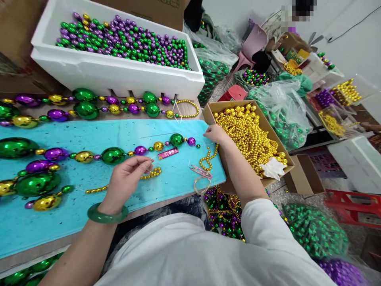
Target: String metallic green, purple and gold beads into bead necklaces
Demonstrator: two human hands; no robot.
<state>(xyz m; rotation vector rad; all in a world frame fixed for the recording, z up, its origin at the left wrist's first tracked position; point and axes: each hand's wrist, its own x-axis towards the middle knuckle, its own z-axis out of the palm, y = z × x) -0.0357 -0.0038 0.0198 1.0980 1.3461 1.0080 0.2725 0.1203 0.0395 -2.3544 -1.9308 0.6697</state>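
Note:
My left hand (126, 176) hovers over the turquoise mat (89, 214), fingers pinched together at the tips near a short strand of small gold beads (151, 173). What it pinches is too small to make out. My right hand (216, 134) is at the mat's far right edge, fingers closed on a thin thread from which another short gold bead strand (208, 157) dangles. Between the hands lies a strung line of large green, gold and purple beads (113, 155) with a pink tag (168, 153).
A white foam box (119, 75) of green and purple beads stands at the back. A cardboard box (208, 109) of gold beads is right of the mat. Small snips (201, 172) lie at the mat's edge. Bags of beads and other work stations fill the floor at right.

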